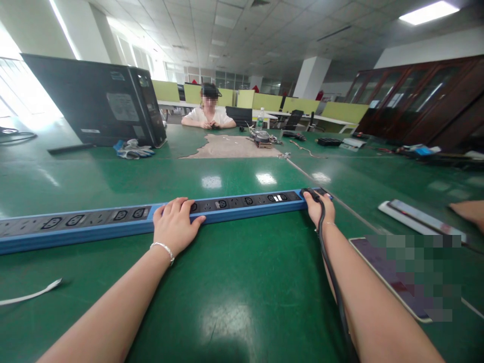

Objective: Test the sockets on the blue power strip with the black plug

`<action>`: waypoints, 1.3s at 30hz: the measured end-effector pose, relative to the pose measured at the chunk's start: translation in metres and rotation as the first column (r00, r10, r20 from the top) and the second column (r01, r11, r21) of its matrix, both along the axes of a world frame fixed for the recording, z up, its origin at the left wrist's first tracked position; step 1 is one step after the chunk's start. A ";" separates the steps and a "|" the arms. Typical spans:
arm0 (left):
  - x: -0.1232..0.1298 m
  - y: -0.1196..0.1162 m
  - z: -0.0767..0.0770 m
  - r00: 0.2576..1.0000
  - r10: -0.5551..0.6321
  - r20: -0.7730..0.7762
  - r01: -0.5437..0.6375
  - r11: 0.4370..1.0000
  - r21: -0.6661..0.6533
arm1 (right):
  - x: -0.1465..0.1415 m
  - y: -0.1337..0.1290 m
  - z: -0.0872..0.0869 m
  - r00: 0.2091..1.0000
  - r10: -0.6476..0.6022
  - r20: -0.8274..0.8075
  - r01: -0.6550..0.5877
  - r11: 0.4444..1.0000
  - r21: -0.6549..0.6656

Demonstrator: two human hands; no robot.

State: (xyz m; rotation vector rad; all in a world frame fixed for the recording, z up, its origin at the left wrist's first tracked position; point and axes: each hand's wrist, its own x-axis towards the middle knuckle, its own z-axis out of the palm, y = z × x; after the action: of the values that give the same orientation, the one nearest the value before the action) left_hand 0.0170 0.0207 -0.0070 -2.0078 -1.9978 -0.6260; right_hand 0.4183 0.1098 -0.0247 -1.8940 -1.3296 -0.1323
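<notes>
A long blue power strip [227, 216] with black sockets lies across the green table, running past the left edge of view. Over its middle my left hand [176, 222] is closed, fingers curled across the top and thumb along the near side. My right hand [317, 205] grips the strip's right end, its thumb beside a black plug or cord fitting [309, 192]. From that fitting a thick black cable [325, 252] runs over my right wrist and down toward me. My right fingertips are partly hidden, and I cannot tell whether the fitting is inserted in a socket.
A tablet-like device [393, 282] and a white, flat long object [423, 222] lie right, near another person's hand [471, 212]. A white cable [34, 293] is at left. Behind stand a black computer case [98, 106], gloves [133, 149] and a seated person [208, 113].
</notes>
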 end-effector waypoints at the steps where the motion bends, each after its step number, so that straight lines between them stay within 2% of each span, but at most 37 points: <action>1: 0.000 0.000 0.000 1.000 0.000 -0.002 0.000 1.000 0.000 | -0.002 -0.001 0.000 1.000 -0.003 -0.001 0.003 1.000 0.013; 11: 0.001 0.000 0.001 1.000 0.009 -0.020 -0.009 1.000 -0.006 | -0.001 0.004 -0.005 1.000 0.010 0.024 -0.013 0.991 0.130; 14: 0.000 0.000 0.001 1.000 0.010 -0.021 -0.010 1.000 -0.004 | 0.001 0.008 -0.006 0.995 0.052 -0.090 -0.029 0.969 0.245; 16: 0.000 0.000 0.001 1.000 0.006 -0.020 -0.007 1.000 -0.002 | 0.001 0.008 -0.005 0.978 0.057 -0.202 0.018 0.936 0.352; 18: 0.000 0.000 0.000 1.000 0.004 -0.016 -0.004 1.000 -0.003 | -0.001 0.007 -0.002 0.966 0.065 -0.249 0.044 0.911 0.410; 23: 0.000 0.000 0.001 1.000 0.006 0.000 -0.006 1.000 -0.014 | -0.012 0.003 0.004 0.987 0.123 -0.106 -0.079 0.935 0.345; 34: 0.000 0.000 0.002 1.000 0.007 0.005 -0.007 1.000 -0.015 | -0.021 0.005 0.004 0.990 0.139 -0.039 -0.122 0.951 0.286; 39: 0.001 0.000 0.002 1.000 0.009 0.012 -0.009 1.000 -0.024 | -0.024 0.007 0.003 0.987 0.155 0.047 -0.162 0.945 0.285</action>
State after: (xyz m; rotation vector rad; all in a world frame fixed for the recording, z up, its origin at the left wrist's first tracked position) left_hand 0.0178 0.0205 -0.0052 -2.0123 -2.0292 -0.6176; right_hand 0.3939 0.1171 -0.0219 -1.5395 -1.3912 -0.2529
